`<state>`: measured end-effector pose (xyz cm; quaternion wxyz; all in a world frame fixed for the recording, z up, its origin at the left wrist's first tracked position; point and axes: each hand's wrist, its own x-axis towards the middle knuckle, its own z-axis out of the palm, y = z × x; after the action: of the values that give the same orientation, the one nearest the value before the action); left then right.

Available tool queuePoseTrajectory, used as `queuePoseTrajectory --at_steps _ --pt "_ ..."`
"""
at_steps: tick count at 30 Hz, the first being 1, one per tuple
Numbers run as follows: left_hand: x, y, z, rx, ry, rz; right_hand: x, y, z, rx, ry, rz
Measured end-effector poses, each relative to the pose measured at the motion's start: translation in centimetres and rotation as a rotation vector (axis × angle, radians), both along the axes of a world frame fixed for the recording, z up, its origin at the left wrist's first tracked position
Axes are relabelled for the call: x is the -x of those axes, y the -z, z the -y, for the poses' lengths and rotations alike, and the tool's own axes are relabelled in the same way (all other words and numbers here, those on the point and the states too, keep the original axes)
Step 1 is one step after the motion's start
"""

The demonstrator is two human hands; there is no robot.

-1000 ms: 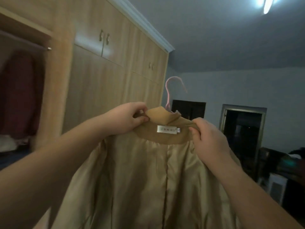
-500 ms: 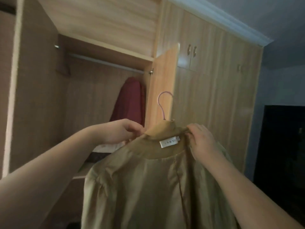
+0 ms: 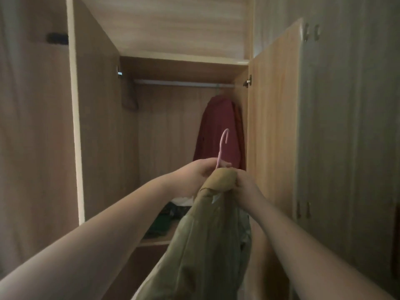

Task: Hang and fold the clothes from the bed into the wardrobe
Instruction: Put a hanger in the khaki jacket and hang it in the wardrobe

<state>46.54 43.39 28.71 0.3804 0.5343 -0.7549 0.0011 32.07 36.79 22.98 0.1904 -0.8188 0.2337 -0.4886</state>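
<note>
Both hands are raised in front of an open light-wood wardrobe [image 3: 95,118], holding a tan coat with a shiny olive-gold lining [image 3: 207,241]. The coat sits on a thin pink plastic hanger [image 3: 223,146], with only the hook showing above the collar. The left hand [image 3: 194,176] has its fingers curled around the collar top, right at the base of the hook. The right hand [image 3: 244,185] is clamped on the other side of the collar, fingers bunched into the fabric. The two hands nearly touch. The coat hangs down between the forearms, seen edge-on, in front of the wardrobe opening and below the rail, not on it.

Inside the wardrobe a metal hanging rail [image 3: 184,83] runs across under the top shelf. A dark red garment [image 3: 216,131] hangs at the rail's right end, just beside the open right door [image 3: 272,126]. The hook lines up in front of this garment. On the lower shelf [image 3: 151,242] lie folded dark green clothes [image 3: 160,224] with something white [image 3: 181,200] behind them; details are too dim. Small metal handles [image 3: 311,32] show on the upper cabinets to the right.
</note>
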Motion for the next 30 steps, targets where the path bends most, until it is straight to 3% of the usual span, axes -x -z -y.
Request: queuePoseTrajectory --at_steps 1,4,7,11,14,17,25,30 --pt "-0.9 0.4 1.3 -0.039 -0.044 -0.025 -1.0 -0.1 0.7 -0.016 -0.019 0.006" --pt "-3.5 0.7 2.3 0.065 -0.181 0.191 -3.0 0.0 3.3 -0.078 0.054 -0.065" --pt "-7.6 2.3 3.5 -0.016 -0.24 0.305 -3.3 -0.4 6.5 -0.188 0.137 -0.075" --pt "-10.4 2.5 9.3 -0.021 -0.509 0.294 -3.8 -1.3 8.9 -0.505 -0.222 -0.139" --pt "-11.4 1.5 13.4 0.003 -0.604 0.324 -4.7 -2.3 12.5 -0.301 -0.186 -0.473" --pt "-12.1 0.3 17.5 0.058 -0.682 0.333 -6.2 -4.0 17.8 0.005 -0.015 -0.622" --pt "-14.6 -0.8 26.7 0.111 -0.77 0.203 -10.2 -3.3 28.7 0.174 0.082 -0.408" --pt "-17.7 -0.5 30.4 0.116 -0.708 0.076 -14.1 -3.1 32.9 0.233 0.102 -0.314"
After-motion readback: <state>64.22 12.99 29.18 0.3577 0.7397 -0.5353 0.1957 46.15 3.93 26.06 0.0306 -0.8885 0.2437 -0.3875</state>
